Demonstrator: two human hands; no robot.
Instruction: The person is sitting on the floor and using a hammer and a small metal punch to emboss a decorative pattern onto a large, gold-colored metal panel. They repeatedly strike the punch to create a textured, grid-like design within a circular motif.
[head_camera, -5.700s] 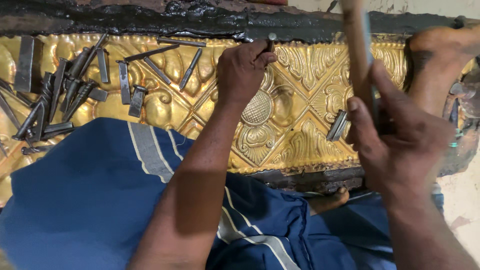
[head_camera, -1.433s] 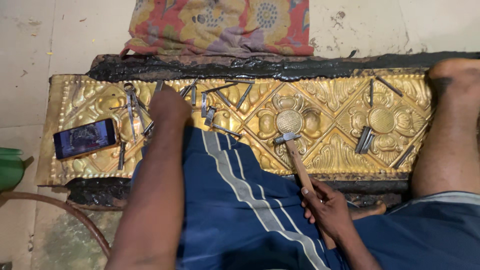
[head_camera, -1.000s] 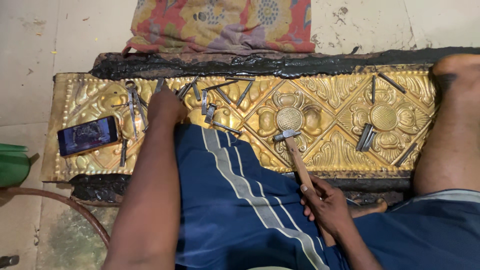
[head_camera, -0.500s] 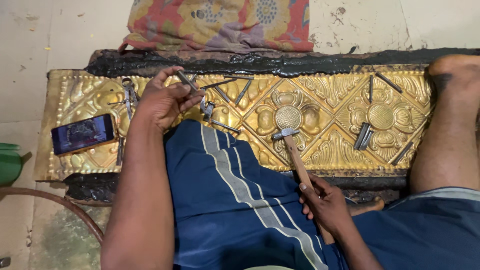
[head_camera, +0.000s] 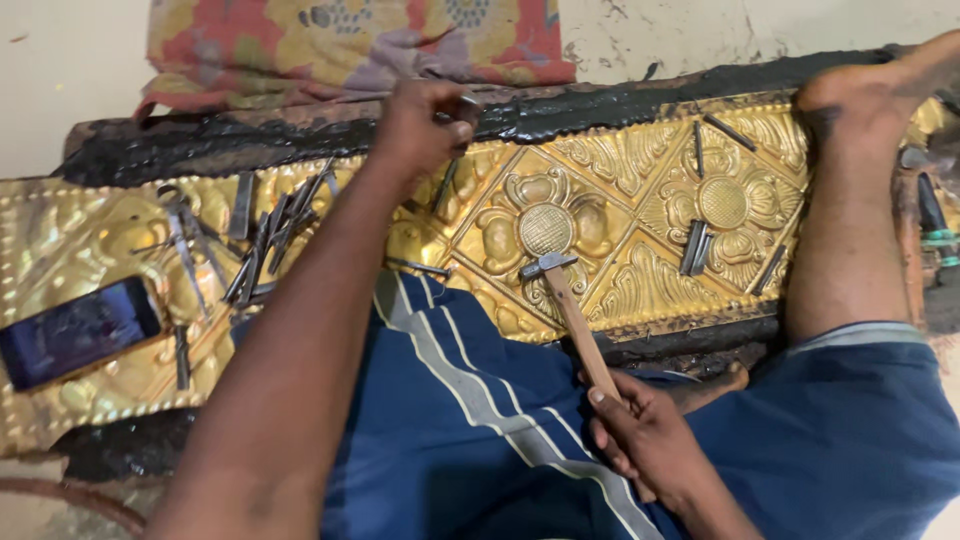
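Hammer low, punch high over the gold panel

Right hand, nearest, is closed on the wooden handle of a hammer; its long axis runs up and left, the head resting on the embossed gold sheet. Farther off, up and left of that head, the left hand pinches a small steel punch at the sheet's far edge, beside the black pitch border.

1. You sit on a pale concrete floor.
2. A long black pitch bed lies across it, carrying the embossed gold metal sheet.
3. A patterned red and yellow cloth lies on the floor at the far side, touching the pitch bed's far edge.
4. A curved reddish hoop lies near left.
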